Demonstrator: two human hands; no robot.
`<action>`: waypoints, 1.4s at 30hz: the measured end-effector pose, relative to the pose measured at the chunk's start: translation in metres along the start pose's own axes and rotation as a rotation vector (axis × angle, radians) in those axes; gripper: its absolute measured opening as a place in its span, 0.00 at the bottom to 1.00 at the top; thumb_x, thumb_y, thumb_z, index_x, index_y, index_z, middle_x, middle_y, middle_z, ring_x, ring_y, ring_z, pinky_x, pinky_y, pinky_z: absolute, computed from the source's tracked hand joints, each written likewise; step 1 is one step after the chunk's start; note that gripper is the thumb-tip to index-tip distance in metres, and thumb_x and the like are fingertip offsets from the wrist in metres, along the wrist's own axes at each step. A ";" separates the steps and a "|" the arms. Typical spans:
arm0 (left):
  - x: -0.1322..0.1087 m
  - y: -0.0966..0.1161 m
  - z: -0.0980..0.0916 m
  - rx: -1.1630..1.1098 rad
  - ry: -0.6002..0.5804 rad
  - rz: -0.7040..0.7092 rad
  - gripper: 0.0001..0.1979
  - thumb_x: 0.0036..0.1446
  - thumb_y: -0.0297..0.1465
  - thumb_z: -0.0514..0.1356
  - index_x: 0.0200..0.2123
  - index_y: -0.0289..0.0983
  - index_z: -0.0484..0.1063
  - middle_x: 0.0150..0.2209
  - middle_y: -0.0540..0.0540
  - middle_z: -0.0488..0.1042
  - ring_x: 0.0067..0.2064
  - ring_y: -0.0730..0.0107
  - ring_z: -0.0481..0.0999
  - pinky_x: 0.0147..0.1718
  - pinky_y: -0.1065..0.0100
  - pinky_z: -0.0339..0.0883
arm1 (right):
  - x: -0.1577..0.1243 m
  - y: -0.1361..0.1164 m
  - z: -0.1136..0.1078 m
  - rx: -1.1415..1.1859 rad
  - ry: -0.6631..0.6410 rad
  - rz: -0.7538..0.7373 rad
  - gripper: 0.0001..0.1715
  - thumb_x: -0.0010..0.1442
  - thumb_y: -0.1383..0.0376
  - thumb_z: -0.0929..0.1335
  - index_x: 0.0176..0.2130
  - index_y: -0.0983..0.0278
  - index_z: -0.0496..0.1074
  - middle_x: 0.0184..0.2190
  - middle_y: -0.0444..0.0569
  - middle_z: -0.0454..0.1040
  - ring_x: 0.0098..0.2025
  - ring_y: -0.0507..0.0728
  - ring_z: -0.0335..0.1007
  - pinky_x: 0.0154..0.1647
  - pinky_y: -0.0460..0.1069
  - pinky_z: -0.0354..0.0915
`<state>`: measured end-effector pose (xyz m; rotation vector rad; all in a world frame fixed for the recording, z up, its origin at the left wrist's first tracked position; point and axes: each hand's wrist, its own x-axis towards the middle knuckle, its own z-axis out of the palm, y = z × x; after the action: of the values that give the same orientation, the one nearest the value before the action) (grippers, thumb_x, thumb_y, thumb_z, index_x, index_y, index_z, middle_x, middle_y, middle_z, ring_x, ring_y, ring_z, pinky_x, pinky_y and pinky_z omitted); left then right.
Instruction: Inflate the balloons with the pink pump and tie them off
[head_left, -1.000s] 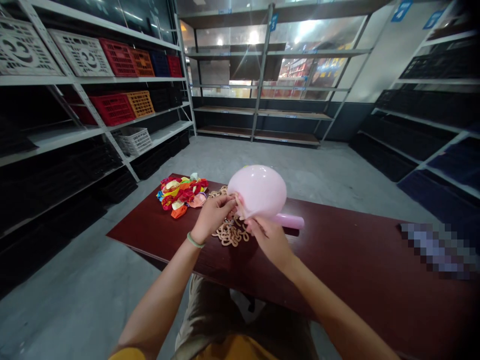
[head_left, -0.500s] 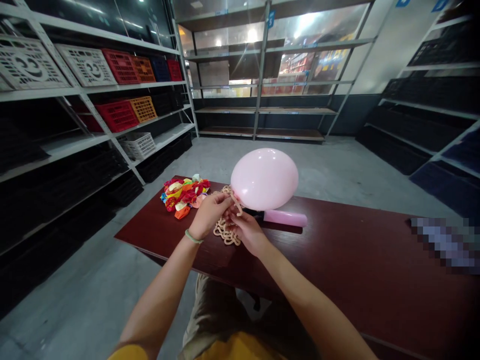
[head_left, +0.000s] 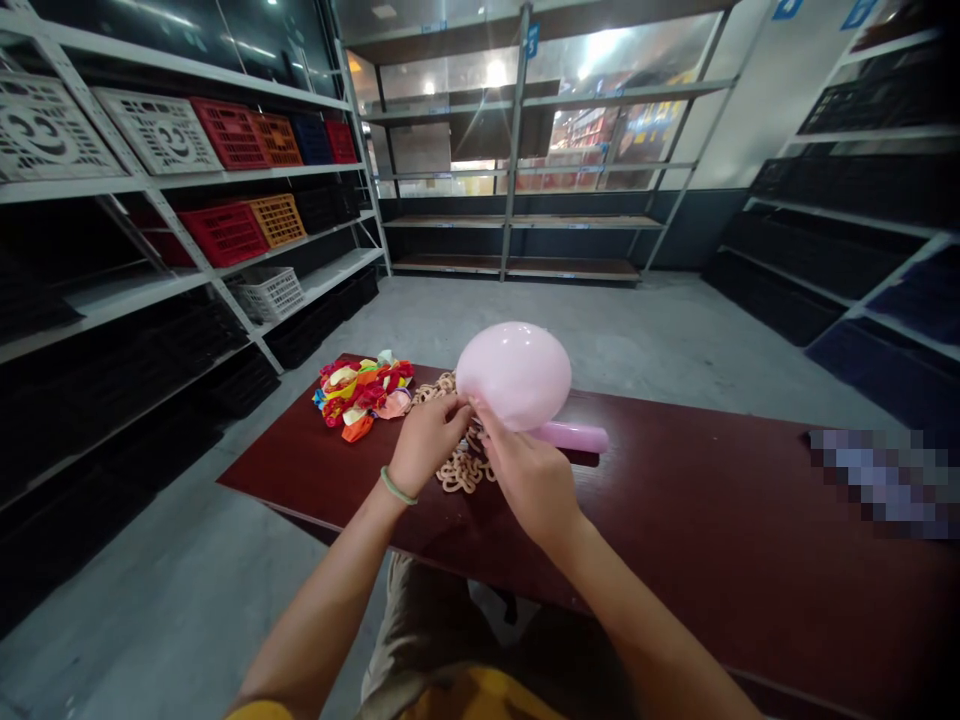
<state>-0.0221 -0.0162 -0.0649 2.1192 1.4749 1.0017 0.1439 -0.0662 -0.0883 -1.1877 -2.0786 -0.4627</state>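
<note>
An inflated pale pink balloon (head_left: 514, 370) is held just above the table, its neck end towards me. My left hand (head_left: 429, 440) is closed, thumb and fingertips pinching at the neck. From the other side my right hand (head_left: 534, 478) is closed too, its index finger and thumb at the same neck, which the fingers largely hide. Beneath and between the hands lies a heap of beige, looped cord or chain (head_left: 463, 470). Behind the right hand, a pink hand pump (head_left: 576, 437) rests on the table, partly covered.
A pile of colourful uninflated balloons (head_left: 361, 392) lies on the left of the dark red table (head_left: 690, 500). At the right end is a blurred-out object (head_left: 877, 480). Shelves with crates (head_left: 229, 135) stand left, and a metal rack (head_left: 514, 220) stands beyond the table.
The balloon has come lower and slightly left and looks smaller. My right hand has risen from the cord to the balloon's neck. The loop of cord near my fingers no longer shows.
</note>
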 end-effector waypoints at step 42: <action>0.002 0.006 0.008 -0.576 -0.037 -0.259 0.11 0.56 0.38 0.61 0.28 0.37 0.71 0.24 0.51 0.74 0.26 0.70 0.73 0.27 0.69 0.65 | 0.056 0.050 -0.051 -0.033 -0.128 -0.440 0.17 0.69 0.73 0.57 0.42 0.62 0.72 0.31 0.47 0.74 0.42 0.58 0.68 0.63 0.58 0.60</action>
<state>-0.0120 -0.0159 -0.0661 1.4927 1.2132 1.1134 0.1874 -0.0368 -0.0142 -0.7883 -2.4600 -0.6365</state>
